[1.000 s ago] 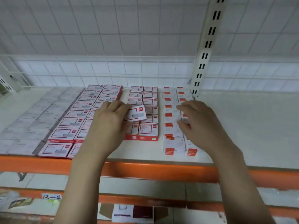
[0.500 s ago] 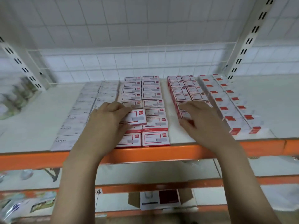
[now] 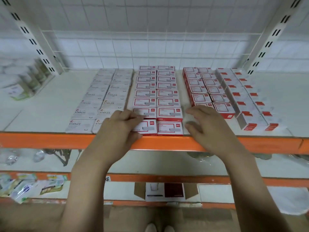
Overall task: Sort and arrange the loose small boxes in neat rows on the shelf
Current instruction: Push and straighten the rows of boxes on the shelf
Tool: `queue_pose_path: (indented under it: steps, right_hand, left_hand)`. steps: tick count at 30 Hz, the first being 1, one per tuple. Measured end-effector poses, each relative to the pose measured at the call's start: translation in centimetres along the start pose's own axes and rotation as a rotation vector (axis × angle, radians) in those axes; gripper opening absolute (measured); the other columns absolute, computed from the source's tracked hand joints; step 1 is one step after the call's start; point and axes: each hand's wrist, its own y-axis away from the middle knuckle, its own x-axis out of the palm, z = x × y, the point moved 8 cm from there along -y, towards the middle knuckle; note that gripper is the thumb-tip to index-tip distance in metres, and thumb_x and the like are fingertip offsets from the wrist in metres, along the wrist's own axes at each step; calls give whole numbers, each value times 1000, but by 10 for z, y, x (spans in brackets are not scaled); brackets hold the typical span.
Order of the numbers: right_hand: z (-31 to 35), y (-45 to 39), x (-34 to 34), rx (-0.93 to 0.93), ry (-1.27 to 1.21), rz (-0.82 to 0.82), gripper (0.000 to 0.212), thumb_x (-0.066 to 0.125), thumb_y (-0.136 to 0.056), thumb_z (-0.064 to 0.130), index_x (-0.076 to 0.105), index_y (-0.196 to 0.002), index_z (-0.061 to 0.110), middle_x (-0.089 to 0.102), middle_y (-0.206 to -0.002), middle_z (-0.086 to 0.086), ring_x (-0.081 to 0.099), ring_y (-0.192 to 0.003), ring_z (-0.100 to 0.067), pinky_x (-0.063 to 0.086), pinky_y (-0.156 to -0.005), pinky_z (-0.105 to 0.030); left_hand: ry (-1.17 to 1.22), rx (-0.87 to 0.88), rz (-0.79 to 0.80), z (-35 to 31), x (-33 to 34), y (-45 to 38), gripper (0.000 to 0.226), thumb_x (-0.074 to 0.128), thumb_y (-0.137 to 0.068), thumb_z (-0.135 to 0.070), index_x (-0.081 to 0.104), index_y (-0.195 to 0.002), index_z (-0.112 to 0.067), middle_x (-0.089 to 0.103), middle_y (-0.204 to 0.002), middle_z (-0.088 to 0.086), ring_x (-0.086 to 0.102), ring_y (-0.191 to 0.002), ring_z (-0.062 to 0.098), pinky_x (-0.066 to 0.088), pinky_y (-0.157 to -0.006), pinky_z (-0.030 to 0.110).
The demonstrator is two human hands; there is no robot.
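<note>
The shelf (image 3: pixel 50 104) carries several double rows of small boxes running from its orange front rail (image 3: pixel 167 143) back toward the wire grid, and the rail is your landmark. Grey staples boxes (image 3: pixel 93 104) run back from the rail at the left, a red-framed pair of rows (image 3: pixel 157 91) runs back from its middle, and two more sets sit further right. Your left hand (image 3: pixel 117 129) is right at the rail with its fingers curled over the top of the front box (image 3: pixel 145 127) and the thumb under its near edge — a light pinch rather than a full wrap. That box lies to the right of your palm, long axis parallel to the rail, in the slot beside its neighbour (image 3: pixel 169 128); it looks almost square with it. Your right hand (image 3: pixel 205 128) is relaxed and holding nothing, fingers loosely bent over bare shelf just behind the rail, between the middle rows and the red boxes (image 3: pixel 205 91). The left is plainly the nearer hand — I'd judge a small nudge away from the rail would finish the seating.
</note>
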Motion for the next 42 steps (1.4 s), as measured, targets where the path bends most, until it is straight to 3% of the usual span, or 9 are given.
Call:
queue_pose_path:
  steps: [7,17,23,27,30,32,35,42]
  right_hand:
    - [-2,2,-5,4,-5,5,39,56,-89,24,52,-128,16,53,-127,-5,44,-118,-23,34,-99,-35]
    - [2,-2,0,3,-3,11,40,55,-89,24,51,-128,16,52,-128,-4,43,-120,-21,32,-100,-32]
    - [4,0,2,9,-7,14,41,54,-89,26,50,-129,15,52,-128,-4,43,-119,-22,33,-98,-33]
    - [3,1,-2,26,9,2,40,54,-90,25,50,-129,16,52,-129,-4,43,-119,-21,33,-100,-34]
    - [0,1,-8,36,14,-26,43,55,-89,25,50,-130,15,52,-128,-5,44,-119,-23,33,-101,-34]
    - [-2,2,-12,47,29,-40,43,56,-89,26,50,-130,14,53,-128,-5,45,-119,-23,33,-102,-34]
    - [-4,4,-18,54,46,-58,42,57,-88,26,52,-128,13,54,-126,-5,47,-118,-24,37,-100,-35]
    - [-14,2,-27,81,109,-95,43,57,-88,24,51,-129,13,53,-127,-2,46,-119,-21,36,-100,-30]
  left_hand:
    - [35,-68,50,3,14,1,52,48,-77,-34,60,-123,-13,53,-117,8,48,-110,33,44,-88,51]
    - [23,-67,21,9,14,3,45,54,-77,-29,65,-118,-14,51,-107,14,46,-97,35,40,-88,44]
    - [-4,-67,-23,12,14,0,43,55,-78,-29,65,-117,-16,50,-120,18,45,-103,40,41,-89,49]
    - [-32,-51,-11,11,12,-4,48,54,-74,-34,64,-119,-20,51,-125,12,37,-110,31,41,-92,53]
    - [-35,-60,42,3,9,-13,62,48,-70,-44,55,-129,-25,47,-133,0,31,-120,24,30,-102,45]
    - [-22,-24,49,-7,10,-22,66,45,-70,-49,52,-130,-25,47,-133,-3,31,-122,21,26,-101,38]
    - [-26,24,53,-21,13,-38,60,46,-80,-53,51,-132,-22,49,-135,-3,34,-124,21,28,-103,38]
    - [-4,209,81,-70,24,-79,42,46,-94,-36,49,-132,-17,52,-128,4,44,-118,23,35,-100,36]
